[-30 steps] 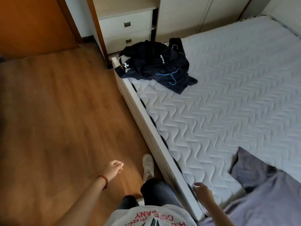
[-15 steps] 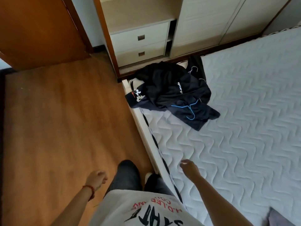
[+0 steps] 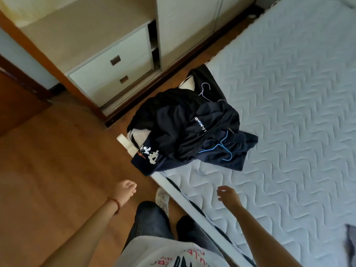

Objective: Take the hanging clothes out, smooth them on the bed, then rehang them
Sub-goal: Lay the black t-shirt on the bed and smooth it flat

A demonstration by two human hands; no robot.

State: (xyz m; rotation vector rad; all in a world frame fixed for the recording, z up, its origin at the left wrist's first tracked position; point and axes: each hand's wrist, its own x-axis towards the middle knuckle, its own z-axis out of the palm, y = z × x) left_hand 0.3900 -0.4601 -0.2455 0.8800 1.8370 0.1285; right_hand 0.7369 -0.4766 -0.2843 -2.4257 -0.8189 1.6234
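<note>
A heap of dark navy and black clothes [image 3: 185, 130] lies on the near corner of the bed [image 3: 289, 122], partly draped over the bed frame. A blue hanger [image 3: 223, 149] lies on top of the heap, and a pale hanger [image 3: 205, 91] shows at its far side. My left hand [image 3: 124, 189] hangs over the wooden floor with fingers loosely curled, holding nothing. My right hand [image 3: 227, 195] hovers over the mattress edge, fingers relaxed and empty, a short way in front of the heap.
A white wardrobe with two drawers [image 3: 113, 72] and sliding doors stands beyond the bed's corner. A brown door [image 3: 17, 101] is at the left. The white bed frame [image 3: 185, 197] runs beside my legs. A grey cloth [image 3: 350, 241] lies at the far right edge.
I have walked along the bed toward the heap of clothes, which now sits nearer and larger. Both hands stayed empty; the right one moved over the mattress.
</note>
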